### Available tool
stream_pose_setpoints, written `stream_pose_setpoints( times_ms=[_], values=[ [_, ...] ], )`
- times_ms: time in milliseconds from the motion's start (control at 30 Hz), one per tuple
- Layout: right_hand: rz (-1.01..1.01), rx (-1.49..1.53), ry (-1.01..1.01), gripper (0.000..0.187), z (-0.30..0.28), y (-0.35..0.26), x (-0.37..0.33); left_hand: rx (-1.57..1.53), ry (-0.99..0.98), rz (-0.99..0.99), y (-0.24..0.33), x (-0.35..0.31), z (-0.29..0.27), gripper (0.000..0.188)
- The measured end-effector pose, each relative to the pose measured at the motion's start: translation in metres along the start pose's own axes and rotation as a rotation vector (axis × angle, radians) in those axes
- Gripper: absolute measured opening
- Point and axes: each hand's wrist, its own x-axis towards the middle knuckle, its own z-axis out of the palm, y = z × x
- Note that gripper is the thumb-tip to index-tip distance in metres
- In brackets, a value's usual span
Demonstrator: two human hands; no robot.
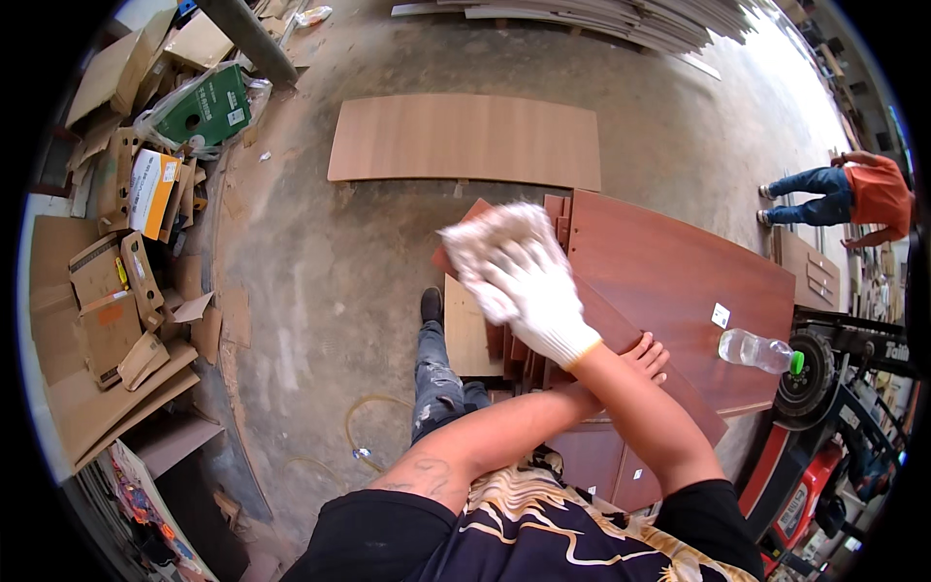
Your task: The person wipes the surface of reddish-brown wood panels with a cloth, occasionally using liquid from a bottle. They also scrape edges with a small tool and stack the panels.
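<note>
My right hand [531,294], in a white knit glove, is closed on a crumpled whitish-pink rag [485,238]. The rag is over the far end of a narrow reddish-brown board [621,325] and is slightly blurred. My bare left hand [648,359] reaches across under my right forearm. Its fingers lie stretched out on the same board, with part of the hand hidden by that forearm. Beneath and to the right is a wide reddish-brown panel [689,281]. More narrow boards [497,339] are stacked below the rag.
A clear bottle with a green cap [761,351] lies on the wide panel. Ahead is a light wood panel [465,141]. Cardboard boxes [107,310] crowd the left side. A red-and-black machine [800,495] stands right, and another person [849,194] is far right.
</note>
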Motion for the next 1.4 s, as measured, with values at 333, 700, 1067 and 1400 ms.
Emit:
stream_pose_setpoints(
  times_ms=[333, 700, 1067, 1400],
  values=[
    [0.015, 0.031, -0.121, 0.040, -0.011, 0.003, -0.036, -0.003, -0.029, -0.001, 0.001, -0.002, 0.002, 0.060],
    [0.027, 0.105, -0.210, 0.050, -0.020, 0.015, -0.076, -0.009, -0.058, -0.049, 0.003, 0.005, -0.006, 0.058],
    [0.306, 0.260, -0.014, 0.045, 0.013, -0.025, 0.024, -0.089, -0.234, -0.001, 0.002, 0.004, -0.056, 0.098],
    [1.207, 0.309, 0.993, 0.023, -0.087, -0.028, -0.303, -0.300, -0.034, 0.019, -0.034, -0.079, -0.113, 0.066]
  ],
)
